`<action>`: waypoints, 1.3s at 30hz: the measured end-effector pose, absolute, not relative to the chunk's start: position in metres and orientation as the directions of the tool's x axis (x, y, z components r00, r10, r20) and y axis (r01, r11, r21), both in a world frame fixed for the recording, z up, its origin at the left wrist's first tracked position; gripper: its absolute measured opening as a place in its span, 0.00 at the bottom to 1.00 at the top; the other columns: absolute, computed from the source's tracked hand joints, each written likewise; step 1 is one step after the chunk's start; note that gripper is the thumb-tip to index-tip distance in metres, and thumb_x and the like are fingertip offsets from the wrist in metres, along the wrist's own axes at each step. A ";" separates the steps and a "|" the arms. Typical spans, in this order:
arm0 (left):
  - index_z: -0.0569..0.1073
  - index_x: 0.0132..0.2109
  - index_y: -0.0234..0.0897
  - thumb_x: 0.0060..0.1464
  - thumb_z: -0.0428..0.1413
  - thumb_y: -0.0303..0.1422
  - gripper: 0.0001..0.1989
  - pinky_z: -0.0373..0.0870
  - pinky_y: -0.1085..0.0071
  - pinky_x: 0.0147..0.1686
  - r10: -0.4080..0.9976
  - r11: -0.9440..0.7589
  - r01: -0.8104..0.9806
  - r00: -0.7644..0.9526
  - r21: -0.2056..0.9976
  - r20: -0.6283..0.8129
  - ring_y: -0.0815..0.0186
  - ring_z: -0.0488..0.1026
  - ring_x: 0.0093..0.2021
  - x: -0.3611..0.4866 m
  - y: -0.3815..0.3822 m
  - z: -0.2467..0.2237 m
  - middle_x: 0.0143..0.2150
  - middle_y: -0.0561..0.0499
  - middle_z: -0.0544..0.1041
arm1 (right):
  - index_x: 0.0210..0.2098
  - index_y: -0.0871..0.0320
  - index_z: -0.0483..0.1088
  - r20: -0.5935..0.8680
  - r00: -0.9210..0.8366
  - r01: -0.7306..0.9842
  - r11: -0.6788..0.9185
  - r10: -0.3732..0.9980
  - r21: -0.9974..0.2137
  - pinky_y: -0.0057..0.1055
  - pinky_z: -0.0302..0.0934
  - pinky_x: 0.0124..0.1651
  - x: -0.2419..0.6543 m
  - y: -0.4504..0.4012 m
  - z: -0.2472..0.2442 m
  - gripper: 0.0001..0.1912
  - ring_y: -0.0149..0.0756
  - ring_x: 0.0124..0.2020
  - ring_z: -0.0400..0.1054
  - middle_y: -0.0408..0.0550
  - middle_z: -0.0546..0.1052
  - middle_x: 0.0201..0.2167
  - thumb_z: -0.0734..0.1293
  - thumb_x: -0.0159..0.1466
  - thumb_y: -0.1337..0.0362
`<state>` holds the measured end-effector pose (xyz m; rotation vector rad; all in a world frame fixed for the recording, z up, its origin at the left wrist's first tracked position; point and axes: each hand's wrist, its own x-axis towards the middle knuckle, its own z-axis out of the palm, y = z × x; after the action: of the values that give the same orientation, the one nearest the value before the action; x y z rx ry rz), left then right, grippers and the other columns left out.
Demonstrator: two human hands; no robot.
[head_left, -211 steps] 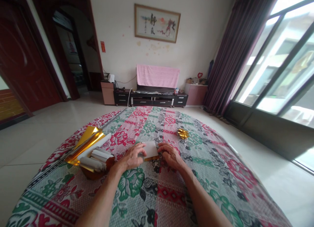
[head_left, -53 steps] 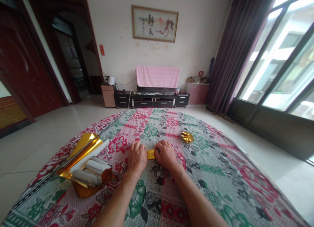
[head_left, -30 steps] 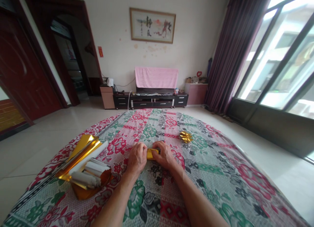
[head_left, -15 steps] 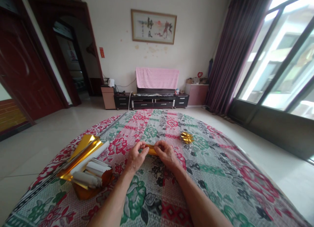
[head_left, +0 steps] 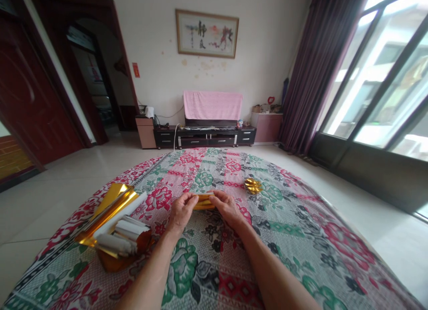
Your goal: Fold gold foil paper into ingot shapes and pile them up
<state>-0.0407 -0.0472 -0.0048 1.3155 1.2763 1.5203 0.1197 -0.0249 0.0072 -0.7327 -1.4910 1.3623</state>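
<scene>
Pale wall (head_left: 147, 38) fills the far side of the room, with a dark red door (head_left: 36, 91) on the left and a purple curtain (head_left: 314, 73) beside bright windows (head_left: 384, 78) on the right. Nearer, a flowered cloth (head_left: 287, 207) covers a broad, rounded surface. Beyond its far edge stands a low black cabinet (head_left: 220, 142), with a pink towel (head_left: 213, 105) draped above it.

On the cloth at left is a loose heap: gold sheets (head_left: 112, 197) under and beside whitish rolls (head_left: 115, 245). It sits close to the left forearm, so a sideways sweep of that arm could knock it.

Left hand (head_left: 180, 212) and right hand (head_left: 228, 209) pinch opposite ends of a narrow gold strip (head_left: 204, 205), thumbs and fingertips closed on it, near the middle of the cloth. Folding looks partway along: the strip is already narrow and layered, but a pale edge shows on top and the layers don't look pressed flat. Smallest, a crinkled gold bundle (head_left: 253, 185) rests well to the right, apart from both hands; I can't tell how it is held together.
</scene>
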 end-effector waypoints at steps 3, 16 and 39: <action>0.72 0.32 0.33 0.45 0.55 0.42 0.14 0.65 0.74 0.31 0.948 -0.233 0.085 -0.202 0.969 0.246 0.67 0.70 0.29 -0.041 -0.046 -0.005 0.27 0.52 0.74 | 0.33 0.59 0.73 0.247 -0.341 -0.122 0.218 0.907 -0.968 0.27 0.62 0.34 0.120 -0.023 0.005 0.16 0.32 0.28 0.66 0.42 0.73 0.25 0.65 0.54 0.52; 0.74 0.34 0.33 0.45 0.55 0.40 0.14 0.67 0.72 0.33 0.952 -0.229 0.099 -0.184 0.968 0.244 0.66 0.71 0.30 -0.041 -0.046 -0.005 0.28 0.51 0.76 | 0.28 0.59 0.73 0.254 -0.271 -0.131 0.226 0.928 -0.965 0.23 0.57 0.29 0.118 -0.024 0.003 0.14 0.28 0.25 0.61 0.41 0.70 0.23 0.66 0.53 0.54; 0.74 0.32 0.33 0.45 0.55 0.40 0.14 0.67 0.73 0.31 0.947 -0.235 0.114 -0.195 0.965 0.254 0.66 0.70 0.29 -0.040 -0.048 -0.003 0.26 0.51 0.75 | 0.28 0.59 0.74 0.270 -0.216 -0.006 0.276 0.938 -0.961 0.23 0.56 0.27 0.119 -0.029 0.010 0.16 0.29 0.24 0.61 0.42 0.70 0.22 0.64 0.55 0.52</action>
<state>-0.0397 -0.0483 -0.0026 1.3554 1.3054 1.5106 0.1190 -0.0294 0.0103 -0.9067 -1.5023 1.1371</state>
